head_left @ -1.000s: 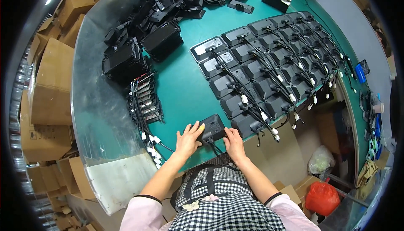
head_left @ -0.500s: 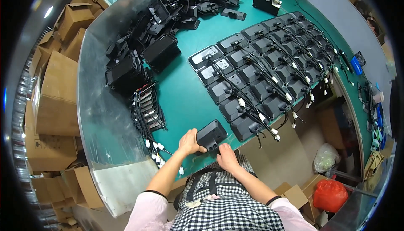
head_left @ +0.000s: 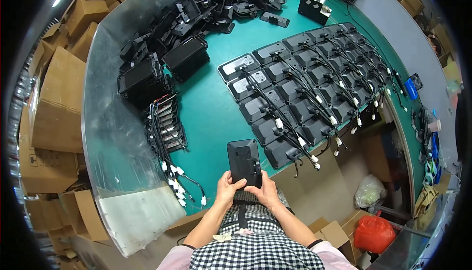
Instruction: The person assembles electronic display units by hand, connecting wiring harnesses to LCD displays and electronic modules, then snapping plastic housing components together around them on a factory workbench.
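A black rectangular plastic housing [head_left: 243, 158] is held up at the bench's front edge, its long side pointing away from me. My left hand [head_left: 228, 187] grips its lower left corner, thumb on the face. On the lower right corner my right hand [head_left: 264, 189] has closed, its thumb also on the face. To the right lie rows of similar black housings [head_left: 280, 153] with black cables ending in white connectors [head_left: 315, 160]. Left of my hands sits a stack of flat parts [head_left: 169, 122] with cables, their white plugs [head_left: 178, 187] hanging toward the front edge.
Stacked black frames [head_left: 187, 57] and a heap of loose black parts [head_left: 196, 12] occupy the back left of the green bench [head_left: 206, 105]. A black-and-white device [head_left: 314, 7] stands at the back. Cardboard boxes [head_left: 61, 103] line the left; a red bag [head_left: 374, 234] sits below right.
The housing has been raised off the bench and turned upright, nearer to me. My right hand has moved from beside it to a grip on its lower right corner.
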A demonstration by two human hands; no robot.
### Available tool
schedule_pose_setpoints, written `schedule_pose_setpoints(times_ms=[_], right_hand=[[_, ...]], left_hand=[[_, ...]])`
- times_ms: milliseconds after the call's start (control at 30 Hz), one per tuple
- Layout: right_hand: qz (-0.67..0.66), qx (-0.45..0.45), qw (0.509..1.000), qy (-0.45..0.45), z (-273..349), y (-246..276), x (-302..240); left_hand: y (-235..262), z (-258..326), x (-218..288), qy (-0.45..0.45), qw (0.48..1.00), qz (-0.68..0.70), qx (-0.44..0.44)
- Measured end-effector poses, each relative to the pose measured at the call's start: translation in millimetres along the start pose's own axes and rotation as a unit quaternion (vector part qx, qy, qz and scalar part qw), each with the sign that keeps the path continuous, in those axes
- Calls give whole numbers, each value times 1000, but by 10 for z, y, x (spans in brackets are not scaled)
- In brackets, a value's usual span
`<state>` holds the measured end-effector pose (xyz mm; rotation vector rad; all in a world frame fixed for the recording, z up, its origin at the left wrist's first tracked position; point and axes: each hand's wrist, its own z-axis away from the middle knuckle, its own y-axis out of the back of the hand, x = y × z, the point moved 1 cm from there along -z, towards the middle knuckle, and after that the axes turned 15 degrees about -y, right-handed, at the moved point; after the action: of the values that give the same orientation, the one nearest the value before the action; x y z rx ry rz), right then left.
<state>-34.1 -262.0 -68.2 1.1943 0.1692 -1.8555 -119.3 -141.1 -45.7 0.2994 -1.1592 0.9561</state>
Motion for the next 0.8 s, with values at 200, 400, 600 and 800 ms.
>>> schedule_pose_setpoints(times_ms=[200, 400, 600, 800], right_hand=[[167, -7, 986, 6, -27, 260, 50], [238, 8, 964, 122, -211, 437, 661], [151, 9, 986, -70, -190, 492, 433], [39, 39, 994, -98, -273, 483, 458]], left_hand=[[171, -171, 73, -42, 994, -78, -67], [437, -525, 67, -37, 906, -375, -195], [238, -472, 170, -149, 783, -581, -164], [230, -555, 136, -135, 792, -559, -208]])
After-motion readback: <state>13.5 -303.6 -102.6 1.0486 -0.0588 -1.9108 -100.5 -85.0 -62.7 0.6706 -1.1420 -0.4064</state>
